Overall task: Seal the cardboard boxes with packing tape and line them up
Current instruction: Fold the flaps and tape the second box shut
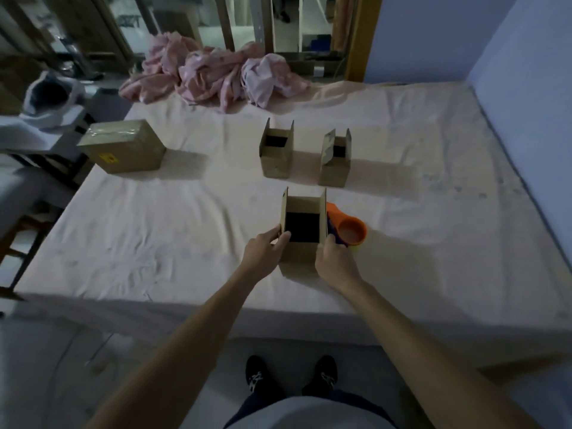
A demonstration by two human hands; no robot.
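Note:
An open cardboard box [298, 253] stands near the bed's front edge, its side flaps upright and its inside dark. My left hand [264, 253] grips its left wall, thumb over the near rim. My right hand [334, 261] holds the box's right near corner. An orange tape dispenser [349, 227] lies against the box's right side, partly hidden behind the flap and my right hand. Two more open boxes stand farther back, one in the middle [276, 156] and one to its right [335, 164]. A larger box [123, 147], sealed with clear tape, sits at the far left.
All boxes rest on a bed with a pale pink sheet [185, 212]. A crumpled pink blanket [216, 75] lies at the bed's far edge. A blue wall [526, 72] bounds the right side. A bag and furniture stand left of the bed.

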